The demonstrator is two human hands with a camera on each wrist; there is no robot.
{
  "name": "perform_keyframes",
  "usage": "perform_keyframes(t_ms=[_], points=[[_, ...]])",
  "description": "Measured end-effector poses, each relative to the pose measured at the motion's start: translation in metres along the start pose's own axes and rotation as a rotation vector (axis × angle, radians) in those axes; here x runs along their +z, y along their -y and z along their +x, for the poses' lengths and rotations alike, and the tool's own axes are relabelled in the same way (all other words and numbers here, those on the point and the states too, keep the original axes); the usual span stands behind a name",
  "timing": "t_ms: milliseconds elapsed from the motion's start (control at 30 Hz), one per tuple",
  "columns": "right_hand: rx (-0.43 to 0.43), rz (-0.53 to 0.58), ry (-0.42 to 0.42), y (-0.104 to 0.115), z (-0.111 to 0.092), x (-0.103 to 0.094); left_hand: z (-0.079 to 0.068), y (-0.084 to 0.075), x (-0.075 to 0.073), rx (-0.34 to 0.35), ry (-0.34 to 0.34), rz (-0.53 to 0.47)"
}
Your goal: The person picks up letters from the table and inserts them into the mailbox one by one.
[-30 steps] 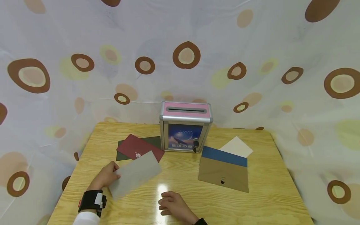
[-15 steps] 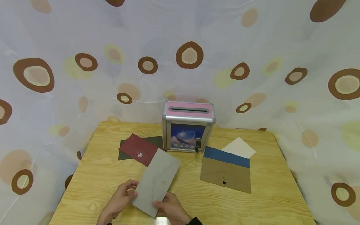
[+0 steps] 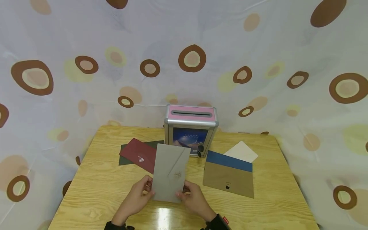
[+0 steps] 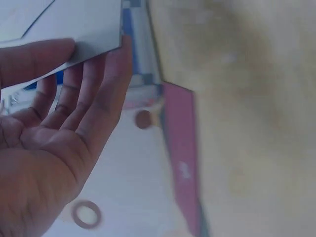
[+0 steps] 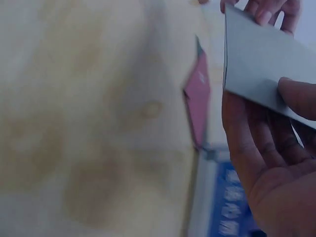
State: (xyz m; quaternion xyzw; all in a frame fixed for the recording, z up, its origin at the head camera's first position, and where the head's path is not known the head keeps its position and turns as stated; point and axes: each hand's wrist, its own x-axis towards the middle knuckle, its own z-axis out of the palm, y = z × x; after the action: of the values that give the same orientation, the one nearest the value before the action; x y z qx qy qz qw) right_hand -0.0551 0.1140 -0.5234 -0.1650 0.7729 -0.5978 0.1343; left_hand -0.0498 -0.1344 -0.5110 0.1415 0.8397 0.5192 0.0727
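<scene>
A grey envelope (image 3: 169,172), with a flap line and a small brownish mark on its face, is held up over the near middle of the table. My left hand (image 3: 139,196) pinches its lower left edge, thumb in front and fingers behind, as the left wrist view also shows. On the opposite edge my right hand (image 3: 194,198) grips it the same way, thumb (image 5: 298,96) on the face. Behind the envelope stands a pink-topped metal box (image 3: 191,116) with a slot in its lid; the envelope covers part of the box's blue front picture.
Left of the box a dark red envelope (image 3: 138,155) lies over a dark green one (image 3: 124,159). On the right are a brown envelope (image 3: 227,179) with a blue flap and a cream one (image 3: 241,151). Keys (image 3: 200,148) hang at the box's front. A patterned curtain (image 3: 161,86) backs the table.
The grey envelope has come from the left to the middle and turned upright. My right hand has taken hold of its right edge, while the left keeps its grip.
</scene>
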Motion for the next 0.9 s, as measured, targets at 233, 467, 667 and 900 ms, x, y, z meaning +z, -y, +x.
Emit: perform_keyframes(t_ms=[233,467,667,900], points=[[-0.199,-0.169,-0.106,0.05,0.026,-0.059,0.048,-0.061,-0.019,0.227,-0.106,0.035],[-0.328,-0.264,-0.241,0.098,0.052,-0.102,0.094,-0.11,-0.042,0.323,-0.149,0.059],[-0.399,-0.238,-0.267,0.145,0.075,-0.131,0.136,-0.142,-0.061,0.345,-0.15,0.007],[-0.474,-0.305,-0.3,0.177,0.102,-0.153,0.182,-0.161,-0.078,0.366,-0.18,0.036]])
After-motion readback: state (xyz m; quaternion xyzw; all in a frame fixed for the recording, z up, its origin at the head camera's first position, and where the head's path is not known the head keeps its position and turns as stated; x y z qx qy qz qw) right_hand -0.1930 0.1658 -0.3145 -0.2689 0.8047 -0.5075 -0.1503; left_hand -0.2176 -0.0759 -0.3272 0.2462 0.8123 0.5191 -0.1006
